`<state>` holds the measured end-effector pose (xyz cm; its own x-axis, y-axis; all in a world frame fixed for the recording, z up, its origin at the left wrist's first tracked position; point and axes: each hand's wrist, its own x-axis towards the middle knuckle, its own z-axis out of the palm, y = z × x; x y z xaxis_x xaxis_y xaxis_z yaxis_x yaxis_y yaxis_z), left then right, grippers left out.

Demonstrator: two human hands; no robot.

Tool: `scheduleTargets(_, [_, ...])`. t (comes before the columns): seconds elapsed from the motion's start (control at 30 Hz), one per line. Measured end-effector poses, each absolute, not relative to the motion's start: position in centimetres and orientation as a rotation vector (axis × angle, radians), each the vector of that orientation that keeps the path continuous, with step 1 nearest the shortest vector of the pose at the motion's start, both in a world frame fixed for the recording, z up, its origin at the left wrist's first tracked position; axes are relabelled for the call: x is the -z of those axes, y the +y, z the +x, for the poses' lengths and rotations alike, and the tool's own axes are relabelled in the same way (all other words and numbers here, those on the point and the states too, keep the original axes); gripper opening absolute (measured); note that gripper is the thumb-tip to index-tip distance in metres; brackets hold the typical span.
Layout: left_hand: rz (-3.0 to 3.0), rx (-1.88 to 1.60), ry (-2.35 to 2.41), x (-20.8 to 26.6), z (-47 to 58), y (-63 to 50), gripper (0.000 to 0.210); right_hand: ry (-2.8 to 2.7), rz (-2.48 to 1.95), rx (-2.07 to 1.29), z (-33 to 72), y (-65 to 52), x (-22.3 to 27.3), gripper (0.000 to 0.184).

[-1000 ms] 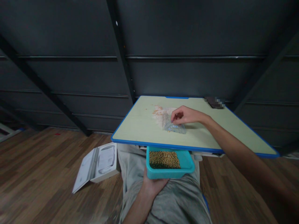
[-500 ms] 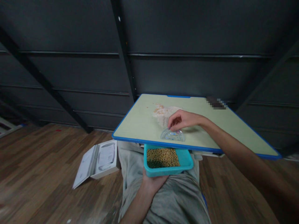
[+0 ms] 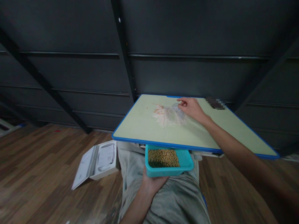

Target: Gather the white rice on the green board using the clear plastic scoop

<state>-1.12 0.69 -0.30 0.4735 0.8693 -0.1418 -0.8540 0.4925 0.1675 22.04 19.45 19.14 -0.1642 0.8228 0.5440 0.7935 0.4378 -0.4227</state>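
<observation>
My left hand [image 3: 153, 183] supports a turquoise plastic tray [image 3: 161, 172] from below, just under the table's near edge. Inside it lie tan, bean-like seeds [image 3: 167, 157] with a dark green patch of smaller ones at the left. Over the table, my right hand [image 3: 189, 107] pinches a clear protractor [image 3: 178, 110], which is tilted beside a pile of whitish grains [image 3: 165, 118]. A few orange-tan bits [image 3: 159, 108] are scattered at the pile's far left side. Part of the protractor is hidden by my fingers.
The pale green tabletop [image 3: 135, 124] has a blue rim. A dark, pixelated object [image 3: 216, 103] lies at its far right. An opened white box [image 3: 106, 160] sits on the wooden floor [image 3: 53, 161] at left. A dark panelled wall [image 3: 187, 71] stands behind the table.
My right hand has carried the protractor from the table's near edge to the far right side of the grain pile. The left hand and tray have barely moved.
</observation>
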Motion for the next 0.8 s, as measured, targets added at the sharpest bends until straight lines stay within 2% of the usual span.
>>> scheduleTargets(0.17, [0.077,-1.064,0.262,0.4,-1.1,0.7,0.037,-2.018,-1.340,0.238,23.5,20.1,-19.2,0.030])
scheduleTargets(0.33, [0.072,-1.062,0.280,-0.3,-1.0,0.6,0.036,-2.169,-1.214,0.359,23.6,19.9,-19.3,0.028])
scheduleTargets(0.5, [0.013,-1.065,0.344,-1.2,-1.0,0.2,0.034,-2.241,-1.197,0.396,23.2,19.4,-19.7,0.027])
scheduleTargets(0.8, [0.028,-1.071,0.303,-1.0,-1.0,0.3,0.037,-2.113,-1.380,0.254,22.7,20.1,-18.9,0.022])
